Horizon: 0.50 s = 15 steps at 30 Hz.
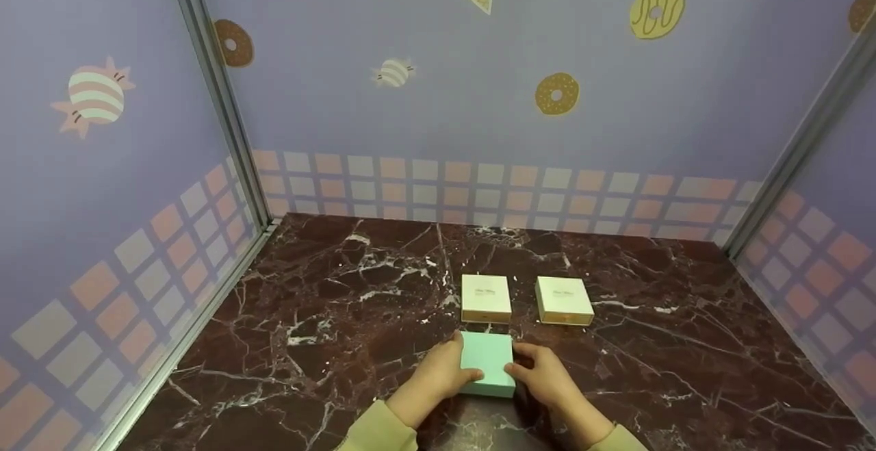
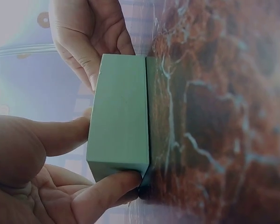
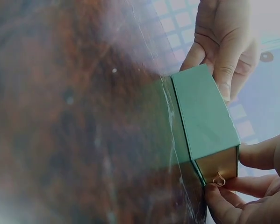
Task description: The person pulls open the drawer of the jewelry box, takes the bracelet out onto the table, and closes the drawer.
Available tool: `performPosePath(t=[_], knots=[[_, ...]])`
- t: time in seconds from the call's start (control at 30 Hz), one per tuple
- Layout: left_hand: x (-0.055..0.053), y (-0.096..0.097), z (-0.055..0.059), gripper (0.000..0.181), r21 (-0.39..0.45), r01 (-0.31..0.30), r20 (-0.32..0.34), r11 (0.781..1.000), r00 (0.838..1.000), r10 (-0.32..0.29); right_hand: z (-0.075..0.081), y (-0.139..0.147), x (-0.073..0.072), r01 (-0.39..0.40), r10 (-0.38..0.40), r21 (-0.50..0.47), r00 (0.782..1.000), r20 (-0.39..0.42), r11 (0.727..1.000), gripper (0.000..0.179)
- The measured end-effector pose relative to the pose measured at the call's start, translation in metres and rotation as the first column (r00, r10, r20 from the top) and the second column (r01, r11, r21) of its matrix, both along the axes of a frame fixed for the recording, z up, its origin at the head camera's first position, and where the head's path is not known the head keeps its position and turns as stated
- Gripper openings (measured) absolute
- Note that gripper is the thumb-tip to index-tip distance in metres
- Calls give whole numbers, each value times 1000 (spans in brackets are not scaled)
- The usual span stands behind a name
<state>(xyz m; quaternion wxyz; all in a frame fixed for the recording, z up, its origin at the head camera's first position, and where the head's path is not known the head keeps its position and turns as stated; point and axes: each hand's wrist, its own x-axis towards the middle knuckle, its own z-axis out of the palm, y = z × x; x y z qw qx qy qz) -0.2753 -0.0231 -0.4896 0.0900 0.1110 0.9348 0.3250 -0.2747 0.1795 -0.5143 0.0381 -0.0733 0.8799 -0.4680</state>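
Observation:
A mint green drawer-style gift box (image 1: 487, 361) lies on the dark marbled tabletop, close in front of the person. At its left side the left hand (image 1: 439, 369) holds it, thumb over the top face and fingers along the side. The right hand (image 1: 547, 374) grips the opposite end, its thumb at the top edge. In the right wrist view that end shows a gold drawer front (image 3: 213, 166) with a small pull loop (image 3: 218, 179), and the right fingertips (image 3: 213, 190) are right at the loop. The drawer front sits flush in the green sleeve.
Two cream boxes with printed lids stand behind the green one: one cream box (image 1: 486, 295) directly behind it, another cream box (image 1: 564, 299) to the right. Purple walls with sweets patterns and metal corner posts (image 1: 226, 95) enclose the marbled tabletop (image 1: 342, 341).

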Motion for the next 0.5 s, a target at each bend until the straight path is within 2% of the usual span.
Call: performPosePath(t=[0.2,0.3,0.47,0.5], knots=[[2,0,3,89,1,38,8,999,999,-38,0,0,-1,0,0,12,1000,4,1000,45],[3,0,2,87,-19,70,-10,997,997,-70,0,1,-2,2,-2,14,1000,12,1000,45],[3,-2,1,78,-90,164,-65,982,983,-170,0,1,-2,6,-7,17,1000,21,1000,46],[0,-3,-3,75,-118,190,-87,975,976,-200,-1,1,-2,5,-6,17,1000,23,1000,47]])
